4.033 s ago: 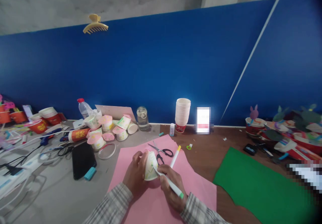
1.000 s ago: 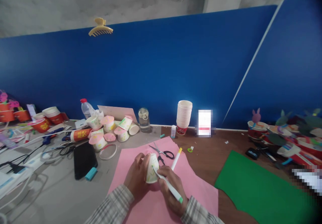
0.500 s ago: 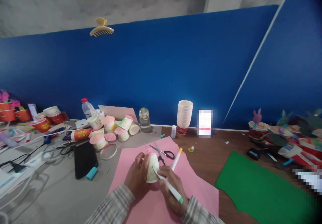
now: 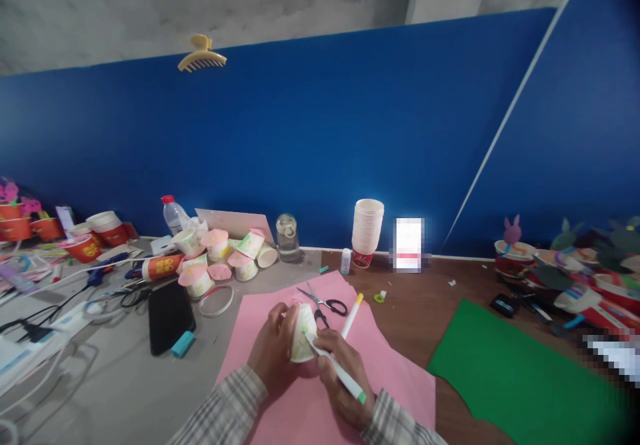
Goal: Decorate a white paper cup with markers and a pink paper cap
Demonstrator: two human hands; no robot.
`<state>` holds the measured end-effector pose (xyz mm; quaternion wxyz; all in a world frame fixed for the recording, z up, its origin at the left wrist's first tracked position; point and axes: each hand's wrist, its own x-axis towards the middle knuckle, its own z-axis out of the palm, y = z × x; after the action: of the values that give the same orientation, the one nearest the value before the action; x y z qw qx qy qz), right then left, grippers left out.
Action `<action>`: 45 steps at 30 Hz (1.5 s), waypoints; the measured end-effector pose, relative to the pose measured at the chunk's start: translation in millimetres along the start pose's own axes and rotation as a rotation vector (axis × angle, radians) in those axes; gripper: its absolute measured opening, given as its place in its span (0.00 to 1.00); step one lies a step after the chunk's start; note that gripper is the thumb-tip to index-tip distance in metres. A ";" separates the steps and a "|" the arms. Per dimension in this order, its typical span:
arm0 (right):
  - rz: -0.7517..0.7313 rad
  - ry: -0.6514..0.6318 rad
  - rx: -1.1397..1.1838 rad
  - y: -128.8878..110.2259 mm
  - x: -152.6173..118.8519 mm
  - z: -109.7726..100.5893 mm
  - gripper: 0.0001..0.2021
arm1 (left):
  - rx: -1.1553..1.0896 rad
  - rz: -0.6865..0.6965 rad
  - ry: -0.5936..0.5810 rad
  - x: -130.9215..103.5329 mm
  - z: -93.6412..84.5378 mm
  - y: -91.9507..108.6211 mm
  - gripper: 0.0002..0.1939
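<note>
Holding one cup (image 4: pixel 302 341), left hand (image 4: pixel 271 348); one marker (image 4: pixel 347 379), right hand (image 4: pixel 349 359)

Cup (image 4: pixel 303 339) in left hand (image 4: pixel 271 349), marker (image 4: pixel 345 378) (white) in right hand (image 4: pixel 340 393)

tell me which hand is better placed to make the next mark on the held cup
Probably the right hand: it grips the green-ended marker, tip at the cup, while the left hand is occupied holding that cup.

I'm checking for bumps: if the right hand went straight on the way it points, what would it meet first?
Most likely the paper cup in the left hand; the right hand aims its marker at the cup's side, perhaps touching.
</note>
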<state>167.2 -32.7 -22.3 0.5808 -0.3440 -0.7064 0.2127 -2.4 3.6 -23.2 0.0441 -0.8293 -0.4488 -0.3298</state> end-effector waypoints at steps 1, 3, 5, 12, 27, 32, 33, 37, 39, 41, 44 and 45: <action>-0.002 -0.003 0.002 -0.2 0.2 -0.2 0.08 | 0.012 0.012 0.002 -0.8 1.0 -1.0 0.45; -0.017 0.004 -0.005 -0.5 0.5 -0.5 0.08 | 0.037 0.040 0.004 -2.1 2.6 -2.3 0.44; -0.022 0.008 -0.005 -0.6 0.5 -0.6 0.08 | 0.039 0.045 0.007 -2.6 3.1 -2.5 0.45; -0.017 0.015 -0.015 -1.1 0.3 -0.9 0.07 | 0.014 0.007 -0.007 -0.7 0.3 0.0 0.45; -0.034 0.016 -0.022 -2.6 0.7 -1.8 0.07 | -0.023 -0.021 0.007 -0.4 0.2 0.3 0.45; -0.018 0.015 -0.016 -2.3 0.4 -2.0 0.08 | -0.026 -0.016 -0.002 0.5 -2.6 2.2 0.45; -0.022 0.015 -0.018 -2.2 0.3 -2.1 0.07 | -0.025 -0.015 -0.005 0.7 -2.8 2.2 0.45; 0.002 0.006 -0.007 -1.6 -0.7 -2.3 0.08 | -0.030 -0.036 -0.011 0.2 -0.6 0.2 0.44; -0.007 0.009 -0.008 -0.8 -1.7 -2.1 0.08 | -0.008 -0.011 -0.009 -0.4 1.0 -1.0 0.44; -0.023 0.014 -0.009 0.2 -2.8 -1.7 0.08 | 0.027 0.031 -0.006 -1.0 2.1 -1.8 0.45; -0.023 0.015 -0.008 1.3 -3.7 -1.0 0.08 | 0.044 0.044 -0.005 -1.6 2.9 -2.4 0.46; -0.024 0.016 -0.010 1.4 -3.7 -0.8 0.08 | 0.042 0.037 -0.004 -1.7 2.9 -2.5 0.45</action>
<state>168.7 -34.6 -25.6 0.5873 -0.3400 -0.7069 0.1994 -3.5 5.0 -27.1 0.0668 -0.8372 -0.4402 -0.3176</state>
